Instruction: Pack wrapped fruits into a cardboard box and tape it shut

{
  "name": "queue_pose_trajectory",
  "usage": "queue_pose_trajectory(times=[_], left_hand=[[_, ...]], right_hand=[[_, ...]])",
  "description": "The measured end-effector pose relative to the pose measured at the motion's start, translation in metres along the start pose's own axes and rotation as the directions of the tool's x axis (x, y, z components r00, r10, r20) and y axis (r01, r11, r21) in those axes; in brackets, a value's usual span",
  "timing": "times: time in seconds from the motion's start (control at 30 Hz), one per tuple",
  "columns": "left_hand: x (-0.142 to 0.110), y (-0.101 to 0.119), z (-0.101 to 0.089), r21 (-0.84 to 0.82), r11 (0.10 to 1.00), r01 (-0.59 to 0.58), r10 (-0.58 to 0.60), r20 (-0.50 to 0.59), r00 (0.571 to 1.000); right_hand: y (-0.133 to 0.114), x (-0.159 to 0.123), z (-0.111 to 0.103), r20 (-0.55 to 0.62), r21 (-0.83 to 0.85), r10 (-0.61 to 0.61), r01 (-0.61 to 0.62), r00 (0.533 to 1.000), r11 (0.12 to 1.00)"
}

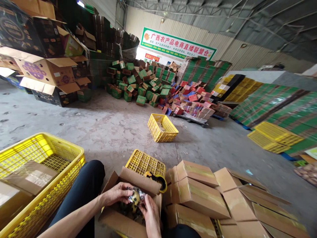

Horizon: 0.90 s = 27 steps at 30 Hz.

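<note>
My left hand (116,195) and my right hand (151,213) pinch a yellowish, dark-spotted item in clear plastic wrap (135,195) from its two sides. It is held over an open cardboard box (120,223) between my knees. Inside the box lie more dark and yellow wrapped pieces (126,209), too shadowed to name and partly covered by my hands. Just behind the box's raised far flap, a tape dispenser (160,181) with a yellow roll rests by a yellow plastic crate (145,162).
Left of my leg stands a large yellow crate (74,155) with cardboard boxes in it. Closed, taped cartons (198,195) are stacked at my right. Another yellow basket (162,130) sits on the concrete floor ahead. Heaped green boxes (141,100) and wrapped pallets (277,102) lie beyond.
</note>
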<state>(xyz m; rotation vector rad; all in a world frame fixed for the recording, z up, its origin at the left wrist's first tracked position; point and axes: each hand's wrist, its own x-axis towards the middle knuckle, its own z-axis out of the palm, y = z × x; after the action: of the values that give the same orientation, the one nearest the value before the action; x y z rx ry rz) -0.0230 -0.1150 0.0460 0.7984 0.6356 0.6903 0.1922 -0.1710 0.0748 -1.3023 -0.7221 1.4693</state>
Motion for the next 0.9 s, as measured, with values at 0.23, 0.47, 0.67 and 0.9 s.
queue_pose_trajectory(times=[0.23,0.47,0.67,0.9], left_hand=[[-0.001,-0.003,0.000,0.004,0.999,-0.032,0.032,0.049,0.998],[0.004,-0.010,-0.009,-0.011,0.999,-0.035,0.036,0.091,0.995],[0.006,-0.019,-0.013,-0.101,0.995,-0.018,0.019,0.012,1.000],[-0.004,-0.001,0.003,-0.024,0.995,0.097,-0.094,0.122,0.988]], right_hand=[[0.008,0.000,0.001,0.036,0.073,0.260,-0.262,0.965,0.962],[0.009,-0.006,0.003,0.059,0.098,0.247,-0.251,0.967,0.963],[-0.002,-0.006,0.003,0.076,0.006,0.121,-0.122,0.990,0.992],[-0.001,-0.004,0.004,0.045,-0.043,0.022,-0.020,0.999,0.999]])
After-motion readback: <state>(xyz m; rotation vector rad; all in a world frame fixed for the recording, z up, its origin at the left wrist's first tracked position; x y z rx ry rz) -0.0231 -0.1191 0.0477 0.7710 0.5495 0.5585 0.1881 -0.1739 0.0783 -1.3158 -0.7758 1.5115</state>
